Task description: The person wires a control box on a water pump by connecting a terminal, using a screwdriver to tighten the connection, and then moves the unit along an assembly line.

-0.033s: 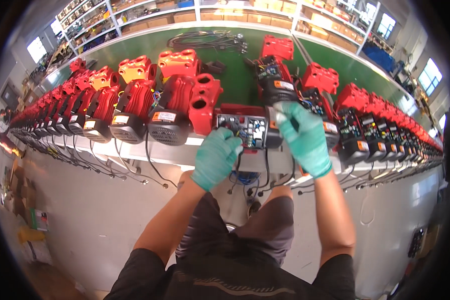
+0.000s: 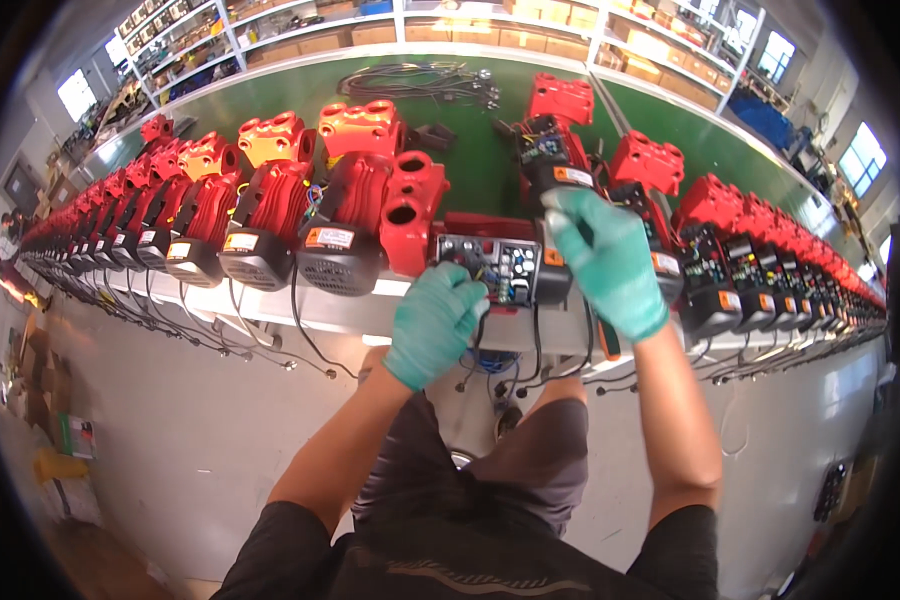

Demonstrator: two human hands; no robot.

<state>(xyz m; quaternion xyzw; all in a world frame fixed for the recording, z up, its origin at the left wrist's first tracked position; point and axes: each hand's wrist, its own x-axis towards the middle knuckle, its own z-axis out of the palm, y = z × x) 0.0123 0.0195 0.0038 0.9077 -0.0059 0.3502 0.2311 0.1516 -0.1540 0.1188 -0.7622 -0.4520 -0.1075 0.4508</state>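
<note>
Brace the open circuit box (image 2: 518, 266), at the bench's (image 2: 358, 312) near edge, with your bunched left hand (image 2: 434, 326) — your right hand (image 2: 615, 268) is half-curled beside it (can't tell what either holds) — and spare the wires (image 2: 478, 274).

Left hand (image 2: 435, 328), right hand (image 2: 618, 268): teal gloves (image 2: 425, 345), slightly wrinkled. Shirt (image 2: 450, 552) black, sleeves (image 2: 285, 543) short, pale print (image 2: 470, 574). Shorts (image 2: 535, 455) dark grey.

white shelving (image 2: 400, 22) holds brown cardboard boxes (image 2: 373, 34).
</note>
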